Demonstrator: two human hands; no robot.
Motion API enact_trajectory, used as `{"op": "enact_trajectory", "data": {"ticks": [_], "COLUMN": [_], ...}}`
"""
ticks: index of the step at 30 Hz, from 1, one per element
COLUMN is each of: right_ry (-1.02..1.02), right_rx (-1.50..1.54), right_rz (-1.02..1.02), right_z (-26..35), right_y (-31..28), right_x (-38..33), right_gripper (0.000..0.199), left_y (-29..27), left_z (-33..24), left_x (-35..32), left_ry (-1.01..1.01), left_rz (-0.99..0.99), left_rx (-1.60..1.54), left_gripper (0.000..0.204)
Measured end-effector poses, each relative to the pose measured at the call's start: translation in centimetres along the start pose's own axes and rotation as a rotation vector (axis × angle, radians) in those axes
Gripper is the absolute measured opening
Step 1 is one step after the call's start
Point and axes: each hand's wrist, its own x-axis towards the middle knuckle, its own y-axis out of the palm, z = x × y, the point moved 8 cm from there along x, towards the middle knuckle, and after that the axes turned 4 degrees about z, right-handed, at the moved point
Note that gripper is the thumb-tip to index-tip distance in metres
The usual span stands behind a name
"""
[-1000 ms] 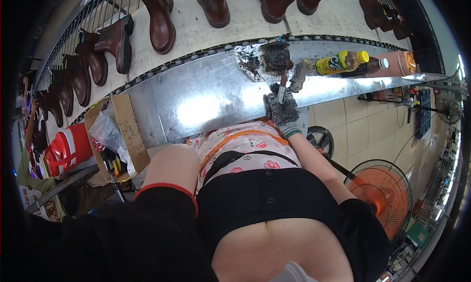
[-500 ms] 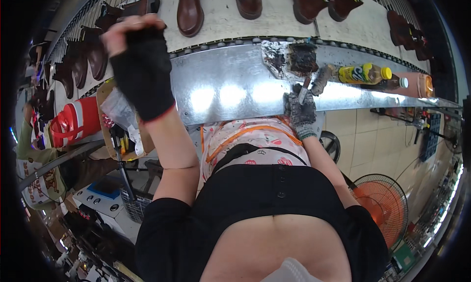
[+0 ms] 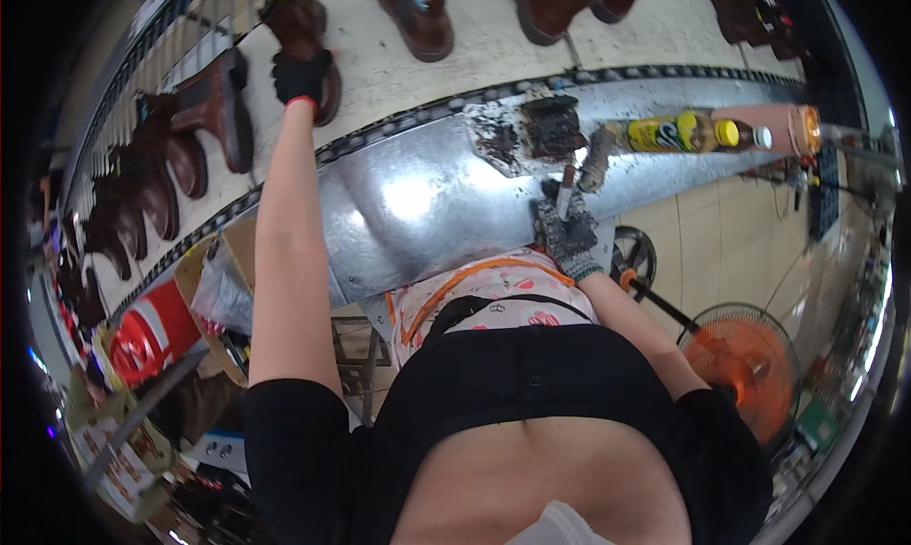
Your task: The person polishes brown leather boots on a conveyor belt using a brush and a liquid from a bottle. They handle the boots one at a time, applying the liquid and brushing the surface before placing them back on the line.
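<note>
At the upper left, my left hand (image 3: 302, 76), in a black glove with red trim, has its fingers closed around a dark brown leather boot (image 3: 292, 16) on the white conveyor belt (image 3: 370, 52). My right hand (image 3: 567, 230) wears a grey knit glove with dark stains. It grips a slim brush-like tool (image 3: 567, 189) with a pale shaft and dark tip, above the near edge of the metal ledge (image 3: 399, 203). Just beyond lie a black-stained pad (image 3: 551, 128) and a smeared sheet (image 3: 492, 137). A dirty grey roll (image 3: 598, 156) rests beside them.
Several more brown boots (image 3: 213, 109) stand along the belt. On the ledge at right lie a yellow-capped drink bottle (image 3: 678, 132) and a pink bottle (image 3: 773, 129). A red jug (image 3: 142, 341) and cardboard box (image 3: 232, 246) sit at left; an orange fan (image 3: 745, 365) stands lower right.
My left hand has reached forward from above the ledge and taken hold of a boot on the belt. The view has turned somewhat. My right hand still holds the tool near the ledge edge.
</note>
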Motion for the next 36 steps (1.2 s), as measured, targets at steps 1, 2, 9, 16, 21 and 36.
{"op": "enact_trajectory", "data": {"ticks": [1, 2, 9, 16, 21, 36], "right_ry": [0.019, 0.037, -0.07, 0.201, 0.084, -0.223], "right_rx": [0.043, 0.085, -0.107, 0.376, 0.005, -0.026], "right_rz": [0.006, 0.009, -0.007, 0.215, 0.343, 0.245], "right_z": [0.2, 0.5, 1.2, 0.5, 0.8, 6.2], "right_y": [0.1, 0.0, 0.1, 0.4, -1.4, -2.6], "right_x": [-0.2, -0.4, 0.5, -0.8, -2.4, -1.2], "right_gripper": [0.035, 0.036, 0.036, 0.033, 0.04, 0.059], "left_y": [0.0, 0.6, -1.3, -6.8, -8.2, -5.6], "left_z": [-0.2, 0.4, 0.0, -1.2, -1.3, 1.7], "left_x": [0.1, 0.8, -0.1, -13.5, -24.5, -29.3], "left_ry": [0.0, -0.034, 0.025, 0.131, 0.13, -0.229], "left_rz": [-0.04, -0.053, 0.124, 0.428, 0.407, 0.248], "left_rx": [0.009, 0.032, -0.026, -0.838, -0.806, -1.193], "left_gripper": [0.09, 0.091, 0.087, 0.057, 0.061, 0.054]}}
